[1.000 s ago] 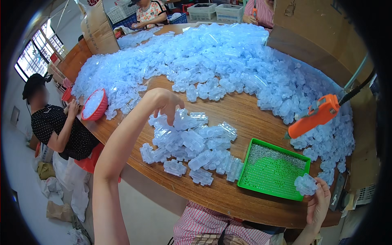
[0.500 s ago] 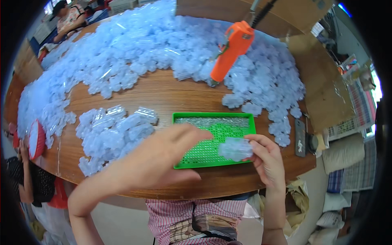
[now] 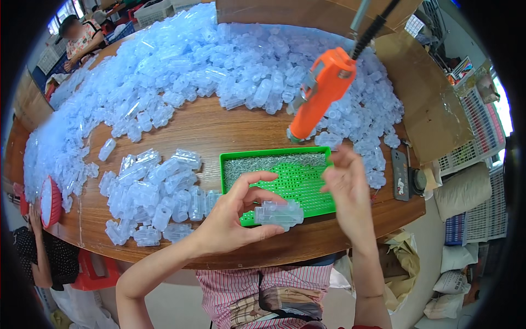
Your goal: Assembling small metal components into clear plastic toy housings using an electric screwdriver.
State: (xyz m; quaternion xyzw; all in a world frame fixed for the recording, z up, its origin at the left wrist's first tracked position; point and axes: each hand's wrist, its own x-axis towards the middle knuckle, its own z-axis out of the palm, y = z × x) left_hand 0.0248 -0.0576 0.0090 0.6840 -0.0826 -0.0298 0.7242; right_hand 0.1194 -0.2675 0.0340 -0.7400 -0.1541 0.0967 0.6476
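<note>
My left hand (image 3: 233, 214) pinches a clear plastic part (image 3: 279, 214), a lobed block, between thumb and fingers over the near edge of a green perforated tray (image 3: 323, 207). Small silver screws (image 3: 274, 162) lie along the far side of that tray. My right hand (image 3: 348, 192) is raised at the tray's right end, somewhat blurred, with thumb and fingers apart and nothing visible in them. Just beyond it hangs an orange electric screwdriver (image 3: 323, 93), its tip pointing down above the tray's far edge. A small heap of the same clear parts (image 3: 159, 192) lies left of the tray.
A large bank of clear parts (image 3: 181, 66) curves along the back of the wooden table (image 3: 197, 123). Cardboard (image 3: 427, 104) walls the right side, with a dark phone (image 3: 401, 175) near it. Other people sit at far left and left, by a red basin (image 3: 51, 200).
The clear part has passed from my right hand to my left, which has drawn back to the tray's near edge. My right hand has risen toward the screwdriver. The view has shifted slightly.
</note>
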